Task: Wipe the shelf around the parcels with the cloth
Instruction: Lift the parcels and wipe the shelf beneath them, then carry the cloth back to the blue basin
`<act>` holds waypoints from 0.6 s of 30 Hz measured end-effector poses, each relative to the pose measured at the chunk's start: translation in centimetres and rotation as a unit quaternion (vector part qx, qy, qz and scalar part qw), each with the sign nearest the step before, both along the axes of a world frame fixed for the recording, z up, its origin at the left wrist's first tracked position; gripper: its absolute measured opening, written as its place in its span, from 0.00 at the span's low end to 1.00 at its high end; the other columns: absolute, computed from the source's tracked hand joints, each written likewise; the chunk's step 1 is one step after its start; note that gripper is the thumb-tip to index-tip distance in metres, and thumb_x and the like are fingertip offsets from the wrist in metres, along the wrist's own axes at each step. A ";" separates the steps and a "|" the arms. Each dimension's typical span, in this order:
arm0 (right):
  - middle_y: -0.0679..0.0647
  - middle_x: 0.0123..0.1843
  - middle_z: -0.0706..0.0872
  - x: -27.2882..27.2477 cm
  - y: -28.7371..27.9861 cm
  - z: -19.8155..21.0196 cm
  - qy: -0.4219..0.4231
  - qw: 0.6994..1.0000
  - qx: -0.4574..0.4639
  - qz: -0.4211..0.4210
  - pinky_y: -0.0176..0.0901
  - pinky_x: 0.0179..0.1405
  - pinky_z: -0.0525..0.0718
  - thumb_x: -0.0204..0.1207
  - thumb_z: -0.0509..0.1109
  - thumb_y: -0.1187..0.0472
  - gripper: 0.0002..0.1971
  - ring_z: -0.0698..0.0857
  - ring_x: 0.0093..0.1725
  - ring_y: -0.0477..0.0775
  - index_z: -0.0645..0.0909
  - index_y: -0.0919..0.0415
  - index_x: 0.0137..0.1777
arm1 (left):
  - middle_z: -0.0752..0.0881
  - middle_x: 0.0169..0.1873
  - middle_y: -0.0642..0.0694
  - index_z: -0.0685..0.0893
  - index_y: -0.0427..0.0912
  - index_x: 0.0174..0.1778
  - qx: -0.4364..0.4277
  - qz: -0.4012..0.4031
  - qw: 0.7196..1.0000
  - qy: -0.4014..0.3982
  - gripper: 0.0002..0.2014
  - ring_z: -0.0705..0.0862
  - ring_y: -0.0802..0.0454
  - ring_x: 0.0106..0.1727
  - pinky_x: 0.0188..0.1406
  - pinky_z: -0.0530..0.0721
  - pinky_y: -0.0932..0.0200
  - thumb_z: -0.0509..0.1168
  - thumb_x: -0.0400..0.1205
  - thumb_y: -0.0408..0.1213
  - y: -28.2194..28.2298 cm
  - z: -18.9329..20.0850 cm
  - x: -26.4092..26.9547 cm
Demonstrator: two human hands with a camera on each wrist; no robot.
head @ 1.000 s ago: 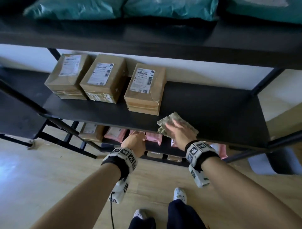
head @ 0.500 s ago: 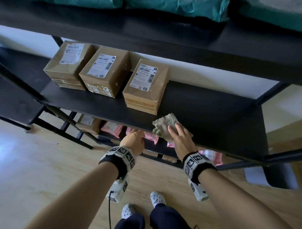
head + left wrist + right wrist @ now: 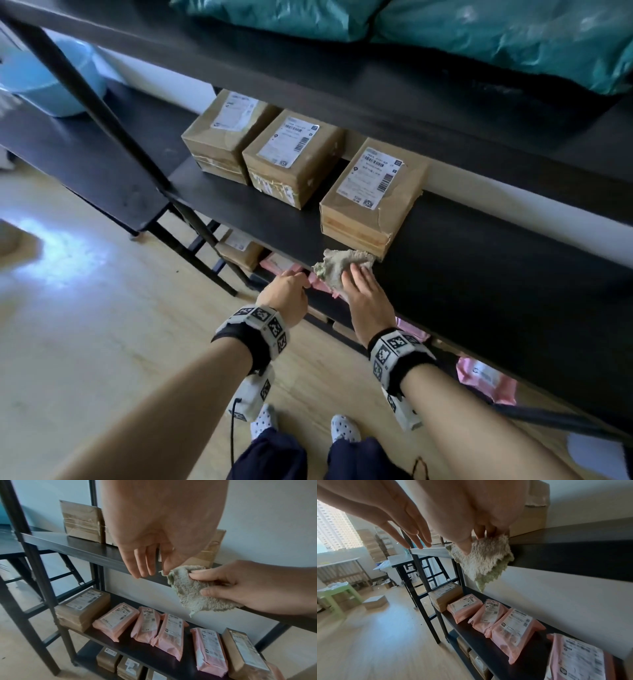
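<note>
Three brown labelled parcels (image 3: 226,137) (image 3: 291,157) (image 3: 370,195) stand in a row on the black shelf (image 3: 479,267). A crumpled beige cloth (image 3: 342,270) lies over the shelf's front edge, just below the nearest parcel's front corner. My right hand (image 3: 356,277) pinches the cloth (image 3: 193,596), fingers on top and thumb underneath; part of the cloth (image 3: 481,561) hangs down over the edge. My left hand (image 3: 298,281) hovers just left of the cloth by the shelf edge, its fingers (image 3: 142,566) relaxed and holding nothing.
Teal bags (image 3: 479,34) fill the shelf above. Pink mailers (image 3: 116,620) and brown boxes (image 3: 82,607) lie on the lower shelves. A black slanted post (image 3: 102,113) stands to the left, with a blue tub (image 3: 44,78) behind it. The floor is wood.
My right hand has slid the cloth leftwards along the shelf's front edge, up to the nearest parcel's corner. My left hand has stayed beside it, and my head has moved closer.
</note>
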State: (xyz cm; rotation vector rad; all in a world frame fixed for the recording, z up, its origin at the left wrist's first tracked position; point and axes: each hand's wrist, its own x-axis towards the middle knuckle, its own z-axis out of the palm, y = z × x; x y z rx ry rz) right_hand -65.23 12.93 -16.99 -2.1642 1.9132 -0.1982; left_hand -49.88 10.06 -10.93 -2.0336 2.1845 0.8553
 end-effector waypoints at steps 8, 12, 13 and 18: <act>0.59 0.53 0.86 3.9 -1.8 2.9 0.016 0.995 0.061 -0.077 0.55 0.48 0.84 0.54 0.82 0.72 0.23 0.84 0.53 0.64 0.85 0.63 0.52 | 0.80 0.64 0.43 0.81 0.46 0.63 0.013 0.007 1.000 -0.004 0.17 0.82 0.43 0.61 0.60 0.83 0.52 0.55 0.81 0.30 -3.7 0.1 7.1; 0.59 0.45 0.88 7.6 -3.0 3.9 0.015 0.991 0.043 -0.123 0.54 0.47 0.83 0.62 0.74 0.76 0.13 0.87 0.48 0.65 0.86 0.62 0.45 | 0.82 0.62 0.42 0.80 0.44 0.65 0.001 -0.054 0.999 -0.002 0.17 0.84 0.42 0.58 0.54 0.82 0.53 0.54 0.82 0.30 -6.3 1.2 10.9; 0.58 0.46 0.88 9.0 -3.3 4.4 0.010 0.991 0.041 -0.124 0.54 0.49 0.82 0.65 0.73 0.74 0.13 0.86 0.50 0.65 0.87 0.61 0.47 | 0.82 0.62 0.42 0.79 0.44 0.65 -0.004 -0.073 0.997 -0.005 0.17 0.84 0.42 0.58 0.55 0.82 0.53 0.54 0.83 0.30 -6.9 1.5 12.1; 0.57 0.54 0.85 18.7 -5.8 7.4 -0.061 0.989 0.050 -0.124 0.50 0.54 0.82 0.79 0.63 0.64 0.12 0.85 0.55 0.60 0.84 0.59 0.59 | 0.80 0.63 0.43 0.78 0.43 0.65 -0.024 -0.133 0.990 -0.032 0.16 0.82 0.41 0.62 0.59 0.82 0.49 0.55 0.82 0.31 -9.8 3.3 20.2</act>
